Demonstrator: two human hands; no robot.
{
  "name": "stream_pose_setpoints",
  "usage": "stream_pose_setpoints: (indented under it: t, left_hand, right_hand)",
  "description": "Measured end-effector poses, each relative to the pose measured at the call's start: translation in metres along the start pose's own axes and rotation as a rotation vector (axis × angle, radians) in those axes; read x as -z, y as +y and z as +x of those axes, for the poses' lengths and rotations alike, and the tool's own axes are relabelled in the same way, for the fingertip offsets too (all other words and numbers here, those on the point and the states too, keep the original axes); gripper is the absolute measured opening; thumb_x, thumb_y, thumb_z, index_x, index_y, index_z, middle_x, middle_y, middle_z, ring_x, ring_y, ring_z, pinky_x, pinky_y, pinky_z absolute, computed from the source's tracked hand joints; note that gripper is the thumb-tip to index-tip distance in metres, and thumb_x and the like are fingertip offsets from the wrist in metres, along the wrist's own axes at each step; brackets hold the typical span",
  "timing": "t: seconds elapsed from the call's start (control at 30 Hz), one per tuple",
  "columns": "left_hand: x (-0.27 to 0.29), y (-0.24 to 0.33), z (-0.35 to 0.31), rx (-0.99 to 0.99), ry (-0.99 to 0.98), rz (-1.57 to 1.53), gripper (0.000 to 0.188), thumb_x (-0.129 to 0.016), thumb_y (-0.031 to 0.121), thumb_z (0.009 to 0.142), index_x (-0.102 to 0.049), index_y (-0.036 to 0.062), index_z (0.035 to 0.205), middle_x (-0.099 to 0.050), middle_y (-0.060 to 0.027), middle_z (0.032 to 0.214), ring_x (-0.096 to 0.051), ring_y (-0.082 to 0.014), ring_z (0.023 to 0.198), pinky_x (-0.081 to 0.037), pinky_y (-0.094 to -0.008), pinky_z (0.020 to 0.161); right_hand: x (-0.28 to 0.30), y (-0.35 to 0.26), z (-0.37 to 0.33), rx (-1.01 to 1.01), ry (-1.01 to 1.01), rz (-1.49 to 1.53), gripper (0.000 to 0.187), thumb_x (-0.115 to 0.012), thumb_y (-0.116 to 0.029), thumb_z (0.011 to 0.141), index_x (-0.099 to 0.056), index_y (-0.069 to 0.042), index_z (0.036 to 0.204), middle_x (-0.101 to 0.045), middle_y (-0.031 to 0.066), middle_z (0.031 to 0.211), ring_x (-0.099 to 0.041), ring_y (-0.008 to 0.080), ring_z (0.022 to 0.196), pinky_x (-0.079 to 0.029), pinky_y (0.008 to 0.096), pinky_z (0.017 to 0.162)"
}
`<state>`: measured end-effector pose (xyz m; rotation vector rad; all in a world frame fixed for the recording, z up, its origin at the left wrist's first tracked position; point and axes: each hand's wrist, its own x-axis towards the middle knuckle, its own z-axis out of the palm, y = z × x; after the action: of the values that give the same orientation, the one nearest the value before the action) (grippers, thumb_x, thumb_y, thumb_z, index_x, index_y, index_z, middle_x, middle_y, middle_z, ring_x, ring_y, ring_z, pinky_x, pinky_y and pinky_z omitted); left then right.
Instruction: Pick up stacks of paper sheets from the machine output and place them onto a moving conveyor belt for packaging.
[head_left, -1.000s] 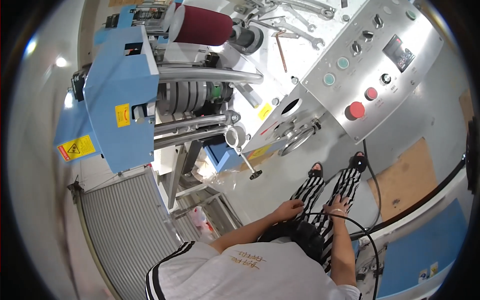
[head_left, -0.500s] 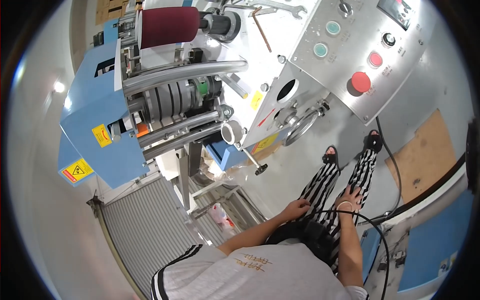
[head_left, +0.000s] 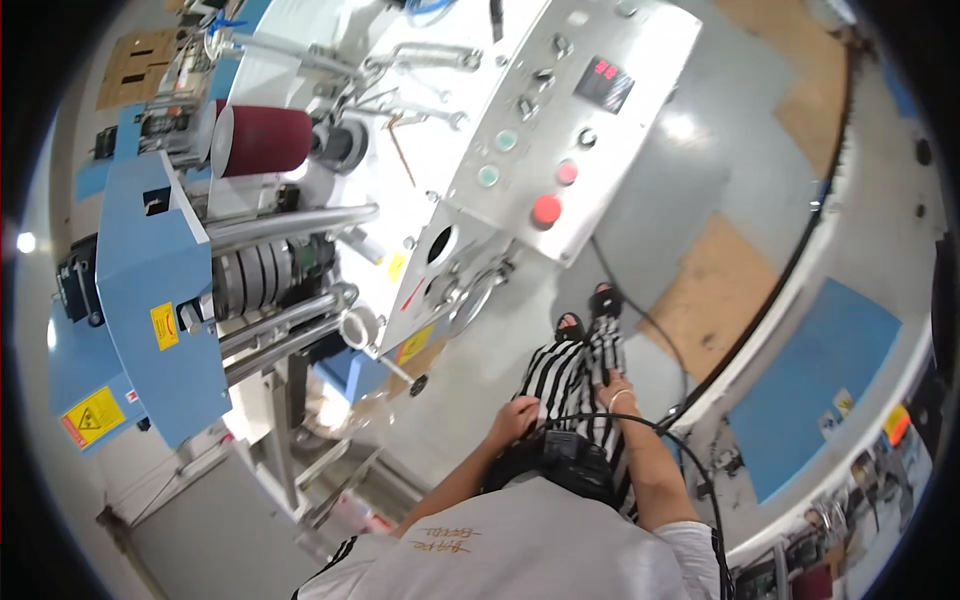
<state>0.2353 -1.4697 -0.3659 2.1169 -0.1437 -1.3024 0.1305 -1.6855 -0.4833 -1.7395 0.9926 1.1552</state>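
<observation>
My left hand (head_left: 514,418) rests against the left thigh of the black-and-white striped trousers (head_left: 552,376). Its fingers are curled in, and whatever may be in them is hidden. On the right leg lies my right hand (head_left: 616,392), fingers stretched over the cloth, with a light bracelet (head_left: 622,393) at the wrist. Between the forearms sits a black bag or pouch (head_left: 570,465) at the waist. A black cable (head_left: 655,428) arcs past the right wrist. Neither hand touches the machine at the left.
A blue machine (head_left: 150,290) with steel rollers and a dark red roll (head_left: 262,140) stands at left. Wrenches (head_left: 425,105) lie on its white top beside a steel control panel (head_left: 570,130) with a red stop button (head_left: 546,210). Cardboard (head_left: 715,295) and a blue sheet (head_left: 810,390) lie at right.
The view has swung to the right and up, so the machine and panel appear further left and more floor shows at right. Both hands stay on the trousers.
</observation>
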Motion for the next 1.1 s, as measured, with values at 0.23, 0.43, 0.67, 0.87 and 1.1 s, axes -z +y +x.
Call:
stream_pose_setpoints:
  t: [0.23,0.43,0.67,0.87,1.1]
  left_hand:
    - [0.037,0.061,0.04,-0.003,0.181,-0.303,0.02,-0.059,0.016,0.089,-0.064,0.0025,0.103,-0.066,-0.0024,0.081,-0.058,-0.0112,0.073,-0.047,-0.0254,0.069]
    - [0.059,0.146,0.073,-0.115,0.268,-0.377,0.023,-0.06,0.018,0.088,-0.065,0.0022,0.103,-0.064,-0.0034,0.078,-0.058,-0.0097,0.071,-0.047,-0.0245,0.065]
    - [0.057,0.339,0.145,-0.497,0.278,-0.354,0.02,-0.061,0.015,0.087,-0.065,0.0019,0.102,-0.059,0.0007,0.071,-0.052,-0.0052,0.063,-0.043,-0.0219,0.057]
    - [0.111,0.481,0.174,-0.626,0.636,-0.427,0.023,-0.06,0.016,0.089,-0.064,0.0012,0.106,-0.061,-0.003,0.076,-0.056,-0.008,0.068,-0.046,-0.0239,0.062]
    - [0.278,0.577,0.147,-0.769,1.332,0.093,0.025,-0.062,0.013,0.085,-0.064,0.0045,0.108,-0.063,-0.0111,0.097,-0.06,-0.0208,0.089,-0.047,-0.0308,0.081]
  right_hand:
    - [0.086,0.017,0.013,0.062,0.352,0.481,0.041,-0.048,-0.037,0.085,-0.066,-0.006,0.105,-0.064,0.0206,0.107,-0.06,0.0357,0.104,-0.046,0.0417,0.089]
    - [0.166,0.014,0.028,-0.019,0.448,0.169,0.046,-0.037,-0.035,0.088,-0.063,-0.003,0.111,-0.062,0.0215,0.113,-0.058,0.0389,0.107,-0.044,0.0435,0.093]
    - [0.243,0.11,0.126,0.205,0.423,0.027,0.019,-0.059,-0.028,0.083,-0.067,-0.011,0.083,-0.06,0.0057,0.068,-0.057,0.0198,0.063,-0.046,0.0346,0.058]
    - [0.446,0.061,0.134,0.367,0.346,0.013,0.019,-0.056,-0.027,0.087,-0.061,-0.008,0.086,-0.06,0.0099,0.067,-0.057,0.025,0.062,-0.048,0.0401,0.058]
    - [0.619,-0.14,0.075,0.481,0.286,0.708,0.027,-0.061,-0.02,0.085,-0.058,-0.007,0.108,-0.059,0.003,0.08,-0.055,0.0112,0.065,-0.047,0.0251,0.056]
